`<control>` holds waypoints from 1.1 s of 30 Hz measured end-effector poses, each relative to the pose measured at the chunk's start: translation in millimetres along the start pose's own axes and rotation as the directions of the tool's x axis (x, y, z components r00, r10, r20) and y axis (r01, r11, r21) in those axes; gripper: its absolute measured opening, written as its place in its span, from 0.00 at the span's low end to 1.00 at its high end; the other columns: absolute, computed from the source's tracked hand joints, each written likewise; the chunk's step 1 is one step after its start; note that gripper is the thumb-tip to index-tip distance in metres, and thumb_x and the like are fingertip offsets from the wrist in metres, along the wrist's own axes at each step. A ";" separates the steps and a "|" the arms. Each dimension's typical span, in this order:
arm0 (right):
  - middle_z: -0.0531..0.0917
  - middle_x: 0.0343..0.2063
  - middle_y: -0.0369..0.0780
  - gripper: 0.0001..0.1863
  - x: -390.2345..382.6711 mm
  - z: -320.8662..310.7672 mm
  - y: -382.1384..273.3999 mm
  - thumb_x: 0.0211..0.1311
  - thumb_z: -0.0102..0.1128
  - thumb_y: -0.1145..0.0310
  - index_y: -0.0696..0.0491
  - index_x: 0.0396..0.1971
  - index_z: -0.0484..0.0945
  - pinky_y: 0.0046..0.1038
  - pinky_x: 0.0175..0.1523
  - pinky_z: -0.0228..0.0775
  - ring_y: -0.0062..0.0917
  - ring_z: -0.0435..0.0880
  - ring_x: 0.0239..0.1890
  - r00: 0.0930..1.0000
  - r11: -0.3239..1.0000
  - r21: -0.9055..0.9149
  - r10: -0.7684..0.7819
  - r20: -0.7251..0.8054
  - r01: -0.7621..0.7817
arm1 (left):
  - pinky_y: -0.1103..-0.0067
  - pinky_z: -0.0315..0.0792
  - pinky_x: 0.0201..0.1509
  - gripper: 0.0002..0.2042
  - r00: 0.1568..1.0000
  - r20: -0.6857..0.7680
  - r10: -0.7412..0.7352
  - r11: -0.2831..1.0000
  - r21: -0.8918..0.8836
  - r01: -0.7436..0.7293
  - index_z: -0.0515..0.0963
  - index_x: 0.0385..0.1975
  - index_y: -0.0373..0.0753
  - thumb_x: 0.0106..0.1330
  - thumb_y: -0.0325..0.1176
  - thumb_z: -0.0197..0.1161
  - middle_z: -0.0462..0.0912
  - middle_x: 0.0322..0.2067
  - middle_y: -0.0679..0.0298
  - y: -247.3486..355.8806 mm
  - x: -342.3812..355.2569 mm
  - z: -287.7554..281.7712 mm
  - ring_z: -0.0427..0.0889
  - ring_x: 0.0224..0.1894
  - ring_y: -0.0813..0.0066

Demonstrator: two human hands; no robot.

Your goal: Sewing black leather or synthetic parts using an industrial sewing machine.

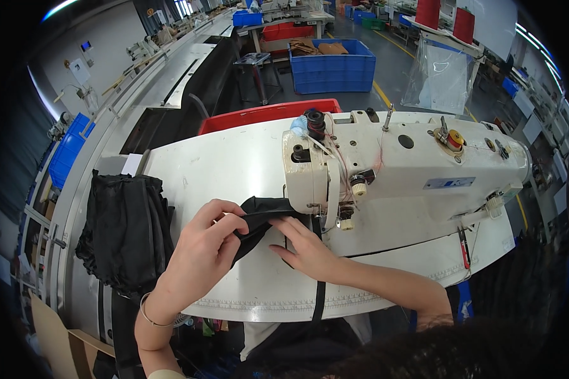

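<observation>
A piece of black fabric (257, 221) lies partly folded at the head of a white sewing machine (404, 158). My left hand (210, 249) is closed on the left end of this fabric, with the thumb and fingers pinching its edge and lifting it a little. Close to the needle area, my right hand (310, 249) rests on the fabric with its fingers stretched out and the thumb apart. A narrow black strip (320, 300) runs from beside the needle area down over the table's front edge. The needle itself is hidden.
A pile of black fabric pieces (126, 230) sits at the table's left edge. Red-handled thread snips (464, 249) lie at the right. Behind the white tabletop (202, 164) stand a red bin (265, 115) and a blue crate (332, 72). Red thread cones (463, 26) stand at the back right.
</observation>
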State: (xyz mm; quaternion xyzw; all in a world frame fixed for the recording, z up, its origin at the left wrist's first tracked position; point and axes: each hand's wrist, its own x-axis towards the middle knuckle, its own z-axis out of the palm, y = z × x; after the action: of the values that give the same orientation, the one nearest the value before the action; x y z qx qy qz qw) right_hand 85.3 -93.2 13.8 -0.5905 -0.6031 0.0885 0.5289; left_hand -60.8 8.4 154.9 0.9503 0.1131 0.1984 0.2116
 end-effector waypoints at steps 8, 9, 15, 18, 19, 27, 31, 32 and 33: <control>0.75 0.38 0.42 0.12 0.5 -3.7 26.4 0.57 0.55 0.69 0.59 0.38 0.75 0.33 0.46 0.68 0.37 0.73 0.43 0.980 0.966 -0.259 0.031 0.198 0.022 | 0.78 0.70 0.34 0.10 0.997 0.040 -0.060 0.998 -0.022 0.060 0.75 0.28 0.30 0.47 0.14 0.49 0.76 0.35 0.58 -23.3 15.9 -10.2 0.76 0.30 0.66; 0.75 0.37 0.41 0.10 -1.4 -9.1 19.5 0.58 0.55 0.69 0.59 0.37 0.76 0.32 0.45 0.68 0.37 0.74 0.41 0.963 0.994 -0.113 0.035 0.268 -0.005 | 0.79 0.69 0.33 0.10 0.994 0.049 -0.094 0.995 -0.040 0.096 0.75 0.27 0.29 0.47 0.14 0.48 0.76 0.34 0.58 -37.7 19.1 -13.3 0.76 0.28 0.66; 0.75 0.30 0.43 0.08 -15.8 -9.7 22.6 0.60 0.54 0.70 0.58 0.36 0.74 0.32 0.37 0.69 0.36 0.76 0.36 0.990 0.993 0.064 0.087 0.115 -0.095 | 0.65 0.58 0.60 0.23 0.965 0.150 0.216 0.936 0.248 -0.248 0.74 0.41 0.34 0.50 0.43 0.67 0.73 0.41 0.58 -64.3 12.7 62.7 0.69 0.49 0.58; 0.75 0.26 0.44 0.10 -12.8 -13.3 10.8 0.60 0.54 0.70 0.56 0.40 0.73 0.34 0.37 0.68 0.36 0.76 0.33 0.975 0.976 0.080 0.196 0.100 -0.205 | 0.72 0.67 0.43 0.21 0.986 0.164 0.043 0.997 0.049 -0.052 0.75 0.38 0.35 0.45 0.36 0.70 0.73 0.35 0.59 -51.9 -5.6 100.1 0.72 0.39 0.61; 0.75 0.26 0.44 0.10 -14.6 -17.2 9.0 0.60 0.54 0.70 0.56 0.40 0.73 0.34 0.37 0.68 0.36 0.76 0.33 0.973 0.974 0.078 0.204 0.104 -0.212 | 0.72 0.67 0.43 0.21 0.985 0.167 0.041 0.998 0.042 -0.049 0.75 0.38 0.35 0.45 0.36 0.70 0.73 0.35 0.59 -50.2 -8.3 105.8 0.72 0.39 0.61; 0.66 0.55 0.53 0.30 -82.1 -54.8 -46.0 0.54 0.57 0.61 0.63 0.53 0.65 0.38 0.64 0.54 0.47 0.65 0.58 0.809 0.940 -0.268 -0.013 0.588 0.209 | 0.69 0.68 0.41 0.20 0.919 -0.047 0.392 0.872 0.337 -0.355 0.72 0.38 0.28 0.41 0.26 0.56 0.73 0.38 0.55 -43.1 -13.0 137.6 0.72 0.40 0.61; 0.66 0.57 0.52 0.38 -90.3 -51.4 -37.9 0.42 0.61 0.55 0.62 0.53 0.66 0.40 0.65 0.52 0.42 0.66 0.58 0.763 0.775 -0.473 -0.017 0.647 0.419 | 0.72 0.64 0.39 0.11 0.958 0.087 0.271 0.945 0.167 -0.283 0.68 0.33 0.33 0.48 0.26 0.56 0.69 0.29 0.57 -64.2 0.3 153.9 0.69 0.32 0.62; 0.67 0.56 0.52 0.37 -90.1 -52.3 -31.8 0.42 0.61 0.56 0.62 0.53 0.66 0.39 0.65 0.52 0.41 0.66 0.58 0.794 0.841 -0.412 -0.034 0.607 0.351 | 0.72 0.61 0.36 0.11 0.973 0.035 0.228 0.969 0.084 -0.230 0.68 0.31 0.34 0.49 0.27 0.58 0.69 0.28 0.57 -61.6 8.8 149.6 0.68 0.30 0.61; 0.67 0.55 0.51 0.37 -88.8 -53.0 -25.2 0.41 0.61 0.56 0.62 0.53 0.67 0.39 0.65 0.52 0.40 0.66 0.58 0.825 0.897 -0.339 -0.047 0.564 0.283 | 0.72 0.61 0.36 0.11 0.973 0.043 0.228 0.970 0.077 -0.230 0.68 0.31 0.34 0.49 0.27 0.58 0.69 0.28 0.57 -62.3 12.9 150.5 0.68 0.30 0.61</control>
State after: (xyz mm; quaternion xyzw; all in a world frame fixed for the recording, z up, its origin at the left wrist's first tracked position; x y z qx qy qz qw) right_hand 86.3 -199.5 7.3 -0.5825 -0.7823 0.0766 0.2070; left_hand 6.5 13.6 6.1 0.9681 0.0070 0.2004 0.1503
